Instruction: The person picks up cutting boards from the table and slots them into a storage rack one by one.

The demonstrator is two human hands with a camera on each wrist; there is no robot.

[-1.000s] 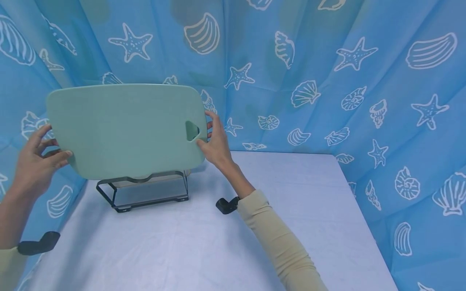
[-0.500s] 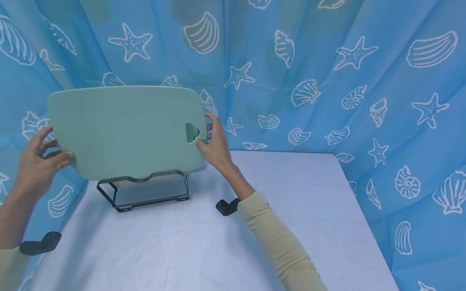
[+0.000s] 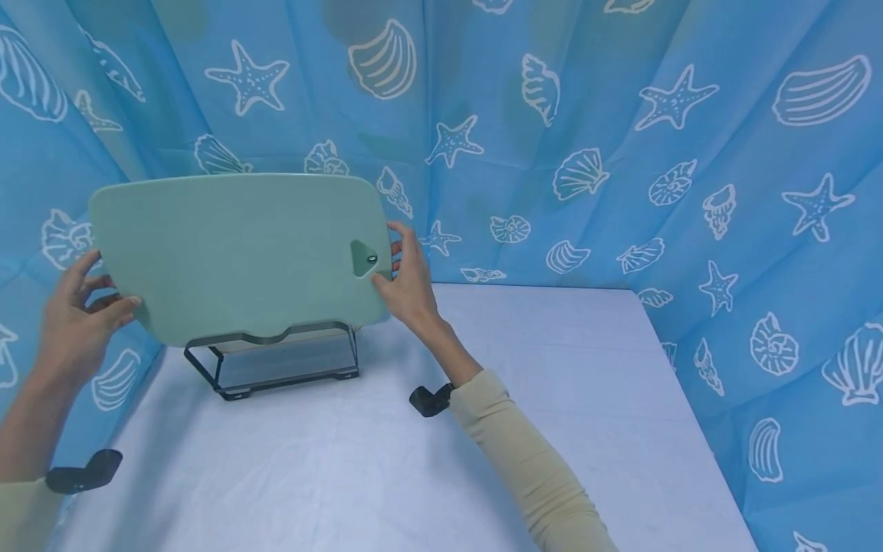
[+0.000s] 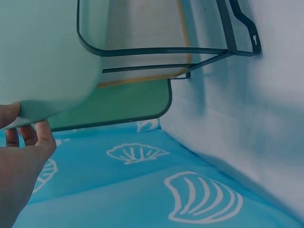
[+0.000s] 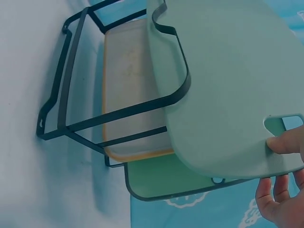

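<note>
A light green cutting board (image 3: 241, 253) stands on edge, its broad face toward me, with its lower edge behind the wavy front bar of a black metal rack (image 5: 128, 112). My left hand (image 3: 81, 318) pinches its lower left side, thumb (image 4: 8, 114) in front and fingers behind. At the other end, my right hand (image 3: 412, 285) pinches the right edge beside the handle hole (image 3: 362, 259), its thumb just under the hole. Behind this board, a white board with an orange rim (image 5: 130, 80) and a darker green board with a dark edge (image 5: 164, 176) stand in the rack.
The rack rests on a white-covered table (image 3: 524, 429), toward its back left. A blue curtain with white shells and starfish (image 3: 621, 222) hangs along the back and both sides. Black wrist cameras sit on both wrists.
The light green board has come down slightly behind the rack's front bar, with both hands lowering along with it. A small ring now shows through the handle hole.
</note>
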